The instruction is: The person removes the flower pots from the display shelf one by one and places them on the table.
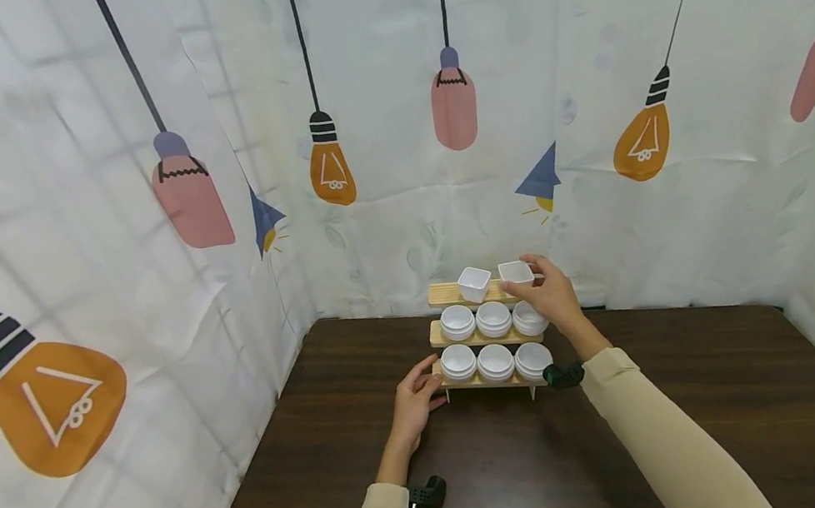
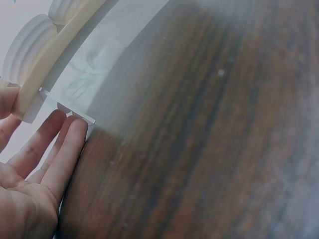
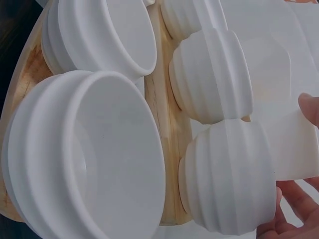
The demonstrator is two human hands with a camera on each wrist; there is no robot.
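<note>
A three-tier wooden stand (image 1: 445, 293) with clear legs holds white bowls on every tier. At the top tier's right end, my right hand (image 1: 554, 298) holds a small square white bowl (image 1: 515, 273) between thumb and fingers. Another square bowl (image 1: 475, 283) sits to its left, slightly turned. The right wrist view shows the held bowl (image 3: 294, 154) behind the round ribbed ones. Down at the bottom tier, my left hand (image 1: 409, 413) grips the board's left end. In the left wrist view its thumb lies against the board end (image 2: 30, 94), other fingers extended beside the clear leg (image 2: 70, 105).
Round white bowls stand three in a row on the middle tier (image 1: 493, 319) and the bottom tier (image 1: 495, 362). The stand is on a dark wooden table (image 1: 359, 360), near its back edge. A white curtain (image 1: 405, 229) printed with lamps hangs behind and to the left.
</note>
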